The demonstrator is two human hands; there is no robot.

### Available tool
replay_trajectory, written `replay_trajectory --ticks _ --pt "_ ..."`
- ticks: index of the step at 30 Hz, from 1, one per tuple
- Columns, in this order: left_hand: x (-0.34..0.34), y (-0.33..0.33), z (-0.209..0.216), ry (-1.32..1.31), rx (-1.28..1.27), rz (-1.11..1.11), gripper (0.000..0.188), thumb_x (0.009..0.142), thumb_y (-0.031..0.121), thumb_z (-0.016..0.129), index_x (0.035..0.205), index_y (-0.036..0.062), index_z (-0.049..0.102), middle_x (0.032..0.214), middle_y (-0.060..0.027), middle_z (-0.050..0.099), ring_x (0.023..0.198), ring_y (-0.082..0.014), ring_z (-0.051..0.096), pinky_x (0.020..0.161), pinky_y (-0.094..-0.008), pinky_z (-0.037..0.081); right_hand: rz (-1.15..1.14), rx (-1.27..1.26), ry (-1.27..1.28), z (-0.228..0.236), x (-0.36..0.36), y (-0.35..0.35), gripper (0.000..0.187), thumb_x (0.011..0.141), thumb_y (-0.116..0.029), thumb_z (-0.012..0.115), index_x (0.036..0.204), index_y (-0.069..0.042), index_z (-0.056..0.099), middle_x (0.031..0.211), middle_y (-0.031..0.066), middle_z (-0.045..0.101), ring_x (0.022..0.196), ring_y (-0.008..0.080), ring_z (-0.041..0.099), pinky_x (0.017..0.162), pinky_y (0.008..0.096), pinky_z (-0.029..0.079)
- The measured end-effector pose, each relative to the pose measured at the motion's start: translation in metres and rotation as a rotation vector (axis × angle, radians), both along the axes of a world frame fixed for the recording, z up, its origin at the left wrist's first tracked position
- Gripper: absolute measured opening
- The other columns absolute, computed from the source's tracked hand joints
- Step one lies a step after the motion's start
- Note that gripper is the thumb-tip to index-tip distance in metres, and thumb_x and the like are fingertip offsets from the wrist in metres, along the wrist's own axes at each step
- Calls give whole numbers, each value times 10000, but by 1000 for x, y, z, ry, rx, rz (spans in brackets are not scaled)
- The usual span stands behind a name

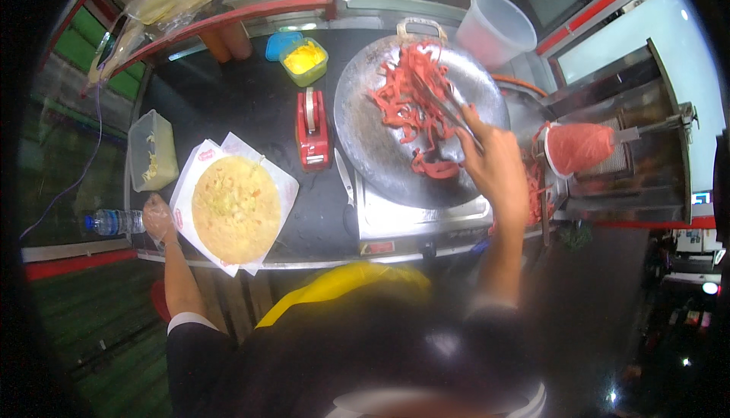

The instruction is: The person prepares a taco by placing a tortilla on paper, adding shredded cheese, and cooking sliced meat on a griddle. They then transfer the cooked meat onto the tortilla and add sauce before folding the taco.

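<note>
Here, right hand (pixel 490 148) is gripping slim metal tongs (pixel 457 116), seemingly for reach, over red meat strips (pixel 405 97) lying toward twelve o'clock in round grey pan (pixel 363 118). Plastic-gloved left hand (pixel 158 219) is sitting by round yellow flatbread (pixel 237 224), nine o'clock; closure I'm not discerning.

Right hand (pixel 496 158) grips metal tongs (pixel 461 116) over red strips (pixel 409 76) in a wide round pan (pixel 361 125). Left hand (pixel 157 219) at edge of white paper (pixel 283 188) under topped flatbread (pixel 234 224), water bottle (pixel 118 223) just beside. Red tape dispenser (pixel 313 148) between flatbread and pan.
</note>
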State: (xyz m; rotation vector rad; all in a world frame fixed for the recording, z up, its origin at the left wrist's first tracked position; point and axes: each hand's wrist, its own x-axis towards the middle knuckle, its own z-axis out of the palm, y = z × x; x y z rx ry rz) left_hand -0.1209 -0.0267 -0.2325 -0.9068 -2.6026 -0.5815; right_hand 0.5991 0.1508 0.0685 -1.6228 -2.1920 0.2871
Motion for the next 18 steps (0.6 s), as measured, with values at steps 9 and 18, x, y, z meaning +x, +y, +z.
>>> replay_trajectory --ticks 9,18 --pt "-23 -6 -19 152 -248 -77 455 1070 323 557 943 -38 803 983 -327 782 882 -549 747 840 -646 562 79 22 21 4 7 -34 504 1066 -145 750 1548 -19 674 921 304 733 822 505 725 751 582 527" --pt "9 3 14 -13 -31 8 445 1071 305 564 942 -47 805 991 -327 783 873 -551 744 829 -649 555 22 13 -18 11 10 -38 462 1068 -129 736 1514 -12 703 924 308 746 820 500 738 763 565 546"
